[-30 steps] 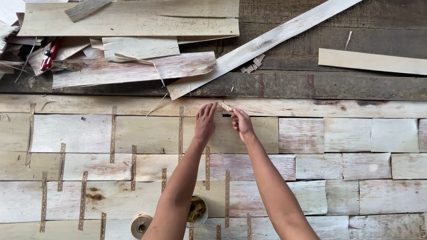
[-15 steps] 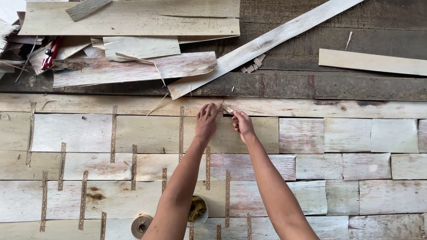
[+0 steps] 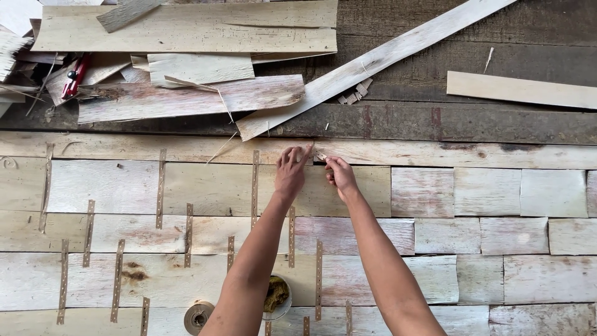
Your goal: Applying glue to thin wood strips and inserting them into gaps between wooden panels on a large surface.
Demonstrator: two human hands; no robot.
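Veneer sheets [image 3: 106, 185], pale, thin and rough-grained, lie edge to edge in rows across the dark plank bench [image 3: 472, 118], their seams bridged by narrow brown tape strips [image 3: 160, 186] dotted with small holes. At far left, in the heap of loose offcuts [image 3: 186, 99] along the top, a red-handled tool [image 3: 73, 76] pokes out between curled, splintery pieces. Low in the view, beside the left forearm, a brown tape roll [image 3: 198, 316] lies flat, and just right of it sits a small round cup [image 3: 276, 295] holding something yellow-green and fibrous. The left hand [image 3: 291, 169] lies palm down on the sheets with its fingers [image 3: 297, 154] stretched out and slightly spread, gripping nothing, the tips pressing at the seam below the top row. Just to its right, almost touching those tips, a short tape piece [image 3: 319, 155], tan and flat, sits tilted over the same seam. The right hand [image 3: 341, 175] pinches the lower end of that piece between thumb and forefinger, the other fingers curled in. Above it a long, pale slat [image 3: 373, 62] runs diagonally up to the right, with a few tiny wood chips [image 3: 354, 92] beneath it. Farther right, a short flat slat [image 3: 522, 88] rests alone on the dark planks, and squarer, pink-tinged sheets [image 3: 485, 190] continue the rows without tape.
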